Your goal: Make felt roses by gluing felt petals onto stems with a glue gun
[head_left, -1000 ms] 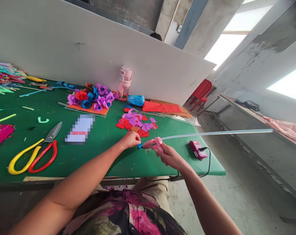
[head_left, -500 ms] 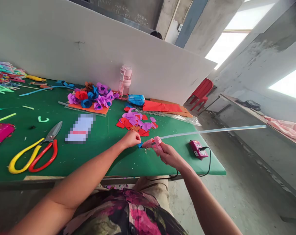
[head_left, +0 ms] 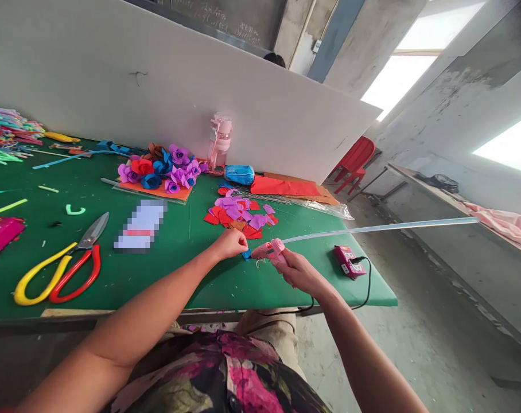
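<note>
My right hand (head_left: 298, 269) is wrapped round a pink hot glue gun (head_left: 276, 249), its nozzle pointing left. A long clear glue stick (head_left: 372, 228) sticks out of the gun's back to the right. My left hand (head_left: 231, 244) is closed in a pinch on a small blue paper piece (head_left: 246, 254) right at the nozzle. Whether the nozzle touches the paper I cannot tell. Thin strings of glue hang below the nozzle. Just beyond my hands lies a pile of purple, red and brown paper petals (head_left: 238, 213).
Large scissors (head_left: 82, 258) lie open on the green table (head_left: 157, 287) at left. Finished paper flowers (head_left: 168, 166) are heaped behind a blurred rectangle. A pink bottle (head_left: 220, 143) stands against the white board. A corded power strip (head_left: 349, 263) sits at right.
The glue gun has shifted very slightly, and the far end of its glue stick swings a little right and up. Both hands keep their hold.
</note>
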Motion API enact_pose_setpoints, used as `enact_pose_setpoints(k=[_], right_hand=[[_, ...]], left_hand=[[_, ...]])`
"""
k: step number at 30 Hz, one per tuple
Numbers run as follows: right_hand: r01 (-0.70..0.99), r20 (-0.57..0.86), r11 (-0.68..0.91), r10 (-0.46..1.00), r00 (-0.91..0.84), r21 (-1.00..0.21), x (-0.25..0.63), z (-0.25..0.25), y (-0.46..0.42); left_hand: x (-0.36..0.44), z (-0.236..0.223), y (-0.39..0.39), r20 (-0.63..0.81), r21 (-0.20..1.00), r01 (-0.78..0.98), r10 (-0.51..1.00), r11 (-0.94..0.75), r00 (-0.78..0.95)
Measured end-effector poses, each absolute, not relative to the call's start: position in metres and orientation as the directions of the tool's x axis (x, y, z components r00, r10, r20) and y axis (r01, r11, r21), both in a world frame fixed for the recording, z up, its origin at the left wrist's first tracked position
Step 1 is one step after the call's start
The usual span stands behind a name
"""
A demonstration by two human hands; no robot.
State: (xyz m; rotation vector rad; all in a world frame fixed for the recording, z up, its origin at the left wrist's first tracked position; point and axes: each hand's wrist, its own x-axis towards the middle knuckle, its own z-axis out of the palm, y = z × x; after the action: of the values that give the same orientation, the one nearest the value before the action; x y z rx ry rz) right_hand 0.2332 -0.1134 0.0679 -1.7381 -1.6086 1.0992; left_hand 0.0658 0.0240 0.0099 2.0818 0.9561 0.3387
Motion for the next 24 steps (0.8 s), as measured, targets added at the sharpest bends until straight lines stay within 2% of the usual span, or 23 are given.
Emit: enact_pose_setpoints(k=[8, 17, 24], right_hand=[[0.598, -0.187, -0.099, 0.979, -0.086, -0.795, 0.228, 0.082, -0.114], [0.627, -0.133, -0.086, 0.991, -0.028, -0.774, 0.233, 0.075, -0.114], [0.635, -0.147, -0.089, 0.988, -0.038, -0.768, 0.233, 0.078, -0.114]], left_hand=[[0.067, 0.004, 0.026, -0.088, 0.775, 0.508, 0.732, -0.376, 0.676], [0.067, 0.004, 0.027, -0.090, 0.770, 0.514, 0.733, -0.379, 0.674], [0.067, 0.004, 0.026, -0.090, 0.767, 0.519, 0.737, -0.378, 0.670]])
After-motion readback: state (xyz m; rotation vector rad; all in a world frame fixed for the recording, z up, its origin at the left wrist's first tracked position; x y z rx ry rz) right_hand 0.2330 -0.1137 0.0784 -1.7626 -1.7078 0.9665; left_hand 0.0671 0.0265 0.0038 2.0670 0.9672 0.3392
